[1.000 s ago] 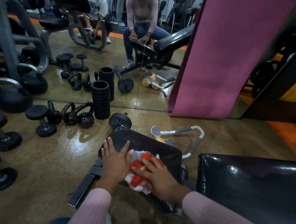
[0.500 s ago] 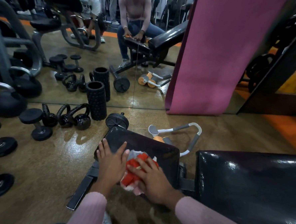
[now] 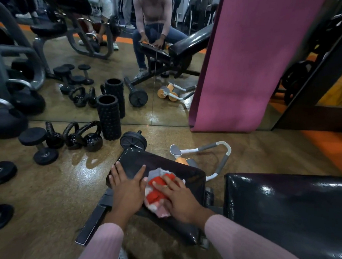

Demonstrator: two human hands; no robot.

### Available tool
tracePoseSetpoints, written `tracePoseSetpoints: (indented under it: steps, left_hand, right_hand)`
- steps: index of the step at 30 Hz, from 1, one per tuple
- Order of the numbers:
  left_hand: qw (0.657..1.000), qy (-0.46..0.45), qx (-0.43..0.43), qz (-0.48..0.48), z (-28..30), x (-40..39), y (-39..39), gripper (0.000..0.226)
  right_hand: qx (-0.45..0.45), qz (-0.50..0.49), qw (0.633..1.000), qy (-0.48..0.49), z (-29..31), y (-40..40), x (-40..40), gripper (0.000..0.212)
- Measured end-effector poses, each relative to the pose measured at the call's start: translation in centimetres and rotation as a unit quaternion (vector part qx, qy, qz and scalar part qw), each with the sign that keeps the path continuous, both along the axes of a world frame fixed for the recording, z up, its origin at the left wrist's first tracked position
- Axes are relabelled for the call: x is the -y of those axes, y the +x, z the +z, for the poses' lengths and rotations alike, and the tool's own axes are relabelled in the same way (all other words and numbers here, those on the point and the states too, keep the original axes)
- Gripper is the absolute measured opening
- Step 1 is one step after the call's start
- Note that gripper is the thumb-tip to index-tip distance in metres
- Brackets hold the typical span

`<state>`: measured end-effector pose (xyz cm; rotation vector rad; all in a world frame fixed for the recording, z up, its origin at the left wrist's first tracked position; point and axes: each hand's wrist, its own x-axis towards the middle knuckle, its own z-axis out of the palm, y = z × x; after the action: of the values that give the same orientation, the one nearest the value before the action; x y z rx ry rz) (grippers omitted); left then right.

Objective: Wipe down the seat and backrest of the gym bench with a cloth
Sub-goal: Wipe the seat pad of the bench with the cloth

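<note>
left hand (image 3: 127, 188): fingers spread flat on bench seat (image 3: 162, 164), holding nothing | right hand (image 3: 179, 199): fingers extended, pressing red-white cloth (image 3: 156, 190) mid-seat | left hand near seat's left edge | backrest (image 3: 285, 212) right, bare

Both our hands pressed flat, palms down

Our left hand (image 3: 127, 188) lies open with fingers spread and thumb angled out. Our right hand (image 3: 179, 199) sits just beside it, fingers extended and pressing downward. Both forearms, in pink ribbed sleeves, reach forward from below.
</note>
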<state>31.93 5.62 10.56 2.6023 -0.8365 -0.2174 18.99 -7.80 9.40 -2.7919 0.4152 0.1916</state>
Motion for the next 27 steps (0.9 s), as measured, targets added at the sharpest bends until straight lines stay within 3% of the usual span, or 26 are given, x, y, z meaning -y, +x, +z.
tracePoseSetpoints:
  steps: [4, 11, 16, 20, 24, 27]
  left_hand:
    - [1.000, 0.004, 0.001, 0.001, 0.2, 0.2, -0.1, 0.050]
    - [1.000, 0.012, 0.002, 0.012, 0.3, 0.7, -0.1, 0.047]
    - [0.999, 0.027, 0.021, 0.013, -0.3, 0.9, -0.4, 0.047]
    - [0.999, 0.029, 0.017, 0.019, 0.0, 1.5, -0.6, 0.049]
    - [0.998, 0.037, 0.048, -0.026, 0.3, 2.1, -0.8, 0.053]
    - [0.994, 0.060, 0.062, -0.063, 0.0, 2.2, -0.6, 0.055]
  right_hand:
    - [0.013, -0.086, 0.996, -0.001, 1.3, 4.8, -1.3, 0.055]
    - [0.051, 0.046, 0.998, -0.010, -0.7, 1.5, -0.3, 0.053]
    - [0.025, -0.073, 0.997, 0.010, -0.2, 3.8, 1.7, 0.061]
    - [0.022, -0.034, 0.999, -0.022, 1.0, 5.5, 0.0, 0.057]
    - [0.005, 0.034, 0.999, -0.023, -0.6, 1.9, 1.2, 0.057]
    - [-0.010, -0.012, 1.000, -0.021, -0.4, 1.1, 2.3, 0.053]
